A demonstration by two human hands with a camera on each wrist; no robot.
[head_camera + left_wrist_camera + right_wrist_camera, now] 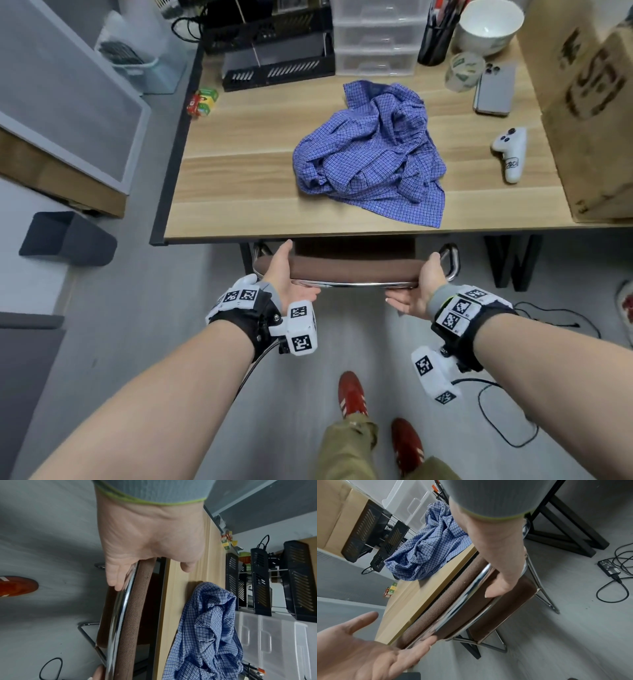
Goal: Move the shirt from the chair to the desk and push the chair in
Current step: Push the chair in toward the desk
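Observation:
The blue checked shirt (370,150) lies crumpled on the wooden desk (239,178), near its front edge; it also shows as the shirt (209,635) and the shirt (428,547). The brown chair backrest (352,267) with its chrome rail (118,622) stands right at the desk's front edge, the seat under the desk. My left hand (291,277) has its thumb over the top left corner and straight fingers (423,642) against the rear. My right hand (419,284) presses the right end the same way, fingers flat behind the backrest (471,601).
Black file trays (274,44), clear drawers (376,37), a bowl (489,27), a tape roll (464,70), a phone (495,89), a white controller (510,154) and a cardboard box (589,102) are on the desk. A grey bin (65,240) and cables (507,411) are on the floor.

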